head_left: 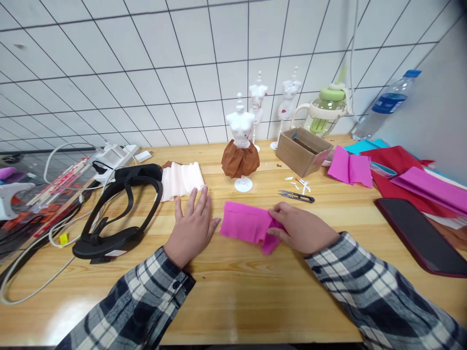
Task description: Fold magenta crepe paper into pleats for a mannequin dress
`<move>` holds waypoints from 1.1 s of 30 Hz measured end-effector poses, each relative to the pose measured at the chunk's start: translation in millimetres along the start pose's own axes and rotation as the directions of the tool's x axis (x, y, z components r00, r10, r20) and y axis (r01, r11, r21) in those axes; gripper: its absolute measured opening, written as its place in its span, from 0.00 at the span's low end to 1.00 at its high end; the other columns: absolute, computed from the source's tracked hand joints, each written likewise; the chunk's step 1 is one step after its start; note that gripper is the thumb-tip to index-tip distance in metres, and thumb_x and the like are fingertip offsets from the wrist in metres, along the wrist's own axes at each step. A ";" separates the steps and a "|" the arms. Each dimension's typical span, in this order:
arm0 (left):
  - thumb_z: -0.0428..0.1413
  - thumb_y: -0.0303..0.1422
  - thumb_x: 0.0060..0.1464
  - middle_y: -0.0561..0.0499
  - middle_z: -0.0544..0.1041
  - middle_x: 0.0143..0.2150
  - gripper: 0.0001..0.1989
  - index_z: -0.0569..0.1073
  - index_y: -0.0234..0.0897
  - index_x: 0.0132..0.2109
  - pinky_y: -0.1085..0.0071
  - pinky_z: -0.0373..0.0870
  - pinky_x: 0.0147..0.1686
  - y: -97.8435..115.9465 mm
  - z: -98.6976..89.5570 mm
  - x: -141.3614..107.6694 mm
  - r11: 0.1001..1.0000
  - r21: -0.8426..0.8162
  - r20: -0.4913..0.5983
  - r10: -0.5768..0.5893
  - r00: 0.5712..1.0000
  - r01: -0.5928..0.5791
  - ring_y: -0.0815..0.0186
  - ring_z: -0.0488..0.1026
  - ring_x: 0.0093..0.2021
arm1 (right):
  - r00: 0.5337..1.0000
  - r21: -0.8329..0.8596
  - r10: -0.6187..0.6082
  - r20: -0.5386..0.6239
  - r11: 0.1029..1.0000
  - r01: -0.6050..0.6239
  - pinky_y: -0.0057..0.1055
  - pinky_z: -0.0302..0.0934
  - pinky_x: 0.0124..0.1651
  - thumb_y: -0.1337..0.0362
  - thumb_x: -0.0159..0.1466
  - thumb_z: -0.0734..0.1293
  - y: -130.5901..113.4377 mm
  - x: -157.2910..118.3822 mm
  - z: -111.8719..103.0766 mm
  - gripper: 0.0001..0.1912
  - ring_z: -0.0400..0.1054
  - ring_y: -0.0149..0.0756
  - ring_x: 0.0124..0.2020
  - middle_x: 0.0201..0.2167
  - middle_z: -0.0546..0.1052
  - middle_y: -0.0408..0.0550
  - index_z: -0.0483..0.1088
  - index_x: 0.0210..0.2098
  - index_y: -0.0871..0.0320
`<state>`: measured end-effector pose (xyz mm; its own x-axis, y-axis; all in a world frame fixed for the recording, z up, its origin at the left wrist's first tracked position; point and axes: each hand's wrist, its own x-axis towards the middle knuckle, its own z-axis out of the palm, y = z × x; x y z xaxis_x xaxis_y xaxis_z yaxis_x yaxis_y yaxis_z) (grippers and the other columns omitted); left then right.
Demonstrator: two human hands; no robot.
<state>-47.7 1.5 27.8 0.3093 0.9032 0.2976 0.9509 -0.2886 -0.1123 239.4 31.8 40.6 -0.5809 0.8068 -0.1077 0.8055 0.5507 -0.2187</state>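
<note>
passage: tabletop [239,301] nearside of pink cloth [242,223] | obstacles ahead: dress form [241,124], snips [304,198] | left: headset [109,240] | right: phone [419,233]

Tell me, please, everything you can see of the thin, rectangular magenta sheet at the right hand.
The thin, roughly rectangular magenta sheet looks soft and matte; fabric or crepe paper, I cannot tell. It lies lightly wrinkled on the pale wooden tabletop, its long side running left to right. The bare right hand pinches its right end, which is bunched, a lower corner jutting out. The bare left hand rests just left of it.
</note>
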 end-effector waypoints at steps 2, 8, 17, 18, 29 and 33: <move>0.49 0.38 0.62 0.38 0.62 0.66 0.19 0.72 0.36 0.56 0.41 0.50 0.60 4.8 -10.7 3.8 0.997 -0.083 -0.029 0.001 1.000 -0.004 0.45 0.58 0.64 | 0.996 0.089 -0.069 0.053 0.994 0.064 0.32 0.60 0.36 0.51 0.69 0.57 -5.8 0.2 -4.9 0.22 0.71 0.37 0.33 0.34 0.76 0.50 0.76 0.38 0.57; 0.54 0.48 0.57 0.46 0.75 0.53 0.17 0.75 0.38 0.35 0.50 0.59 0.55 10.9 -18.5 7.3 0.889 -0.377 0.201 0.353 0.914 -0.260 0.53 0.68 0.52 | 0.938 0.317 -0.302 -0.168 0.885 0.342 0.30 0.60 0.44 0.64 0.65 0.63 -16.5 3.5 9.1 0.09 0.68 0.34 0.40 0.38 0.78 0.45 0.76 0.38 0.54; 0.48 0.37 0.64 0.45 0.65 0.65 0.14 0.75 0.43 0.50 0.44 0.51 0.62 -7.8 -3.6 9.4 0.921 -0.382 0.050 0.104 0.993 -0.077 0.51 0.58 0.65 | 0.863 -0.008 -0.496 -0.099 0.867 0.498 0.40 0.58 0.52 0.66 0.68 0.60 -38.8 4.8 27.4 0.16 0.66 0.40 0.53 0.55 0.74 0.43 0.71 0.53 0.49; 0.47 0.36 0.64 0.44 0.70 0.60 0.14 0.75 0.41 0.50 0.48 0.56 0.61 -8.8 -4.3 9.8 0.907 -0.415 0.016 0.085 0.996 -0.071 0.54 0.64 0.61 | 0.893 -0.028 -0.436 -0.110 0.900 0.436 0.40 0.59 0.51 0.66 0.68 0.61 -37.5 5.9 26.1 0.15 0.67 0.40 0.50 0.53 0.75 0.45 0.71 0.52 0.51; 0.43 0.37 0.67 0.48 0.68 0.63 0.21 0.66 0.40 0.63 0.51 0.52 0.67 1.6 -0.5 9.5 0.802 -0.564 0.236 0.384 0.892 -0.196 0.57 0.52 0.70 | 0.897 -0.074 -0.407 -0.171 0.913 0.400 0.39 0.58 0.49 0.67 0.67 0.63 -34.7 8.0 22.8 0.09 0.67 0.40 0.47 0.45 0.77 0.48 0.75 0.42 0.54; 0.40 0.37 0.68 0.49 0.67 0.65 0.22 0.66 0.40 0.62 0.48 0.47 0.67 -6.3 3.1 9.3 0.791 -0.606 0.259 0.294 0.920 -0.082 0.58 0.52 0.70 | 0.877 -0.112 -0.476 -0.071 0.877 0.467 0.37 0.61 0.45 0.69 0.66 0.61 -39.7 4.4 20.5 0.12 0.68 0.39 0.42 0.39 0.77 0.51 0.73 0.46 0.57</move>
<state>-50.9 12.7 28.4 0.5597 0.8287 -0.0049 0.7364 -0.4947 0.4615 202.5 9.1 28.9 -0.8844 0.4601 0.0781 0.4480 0.8840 -0.1339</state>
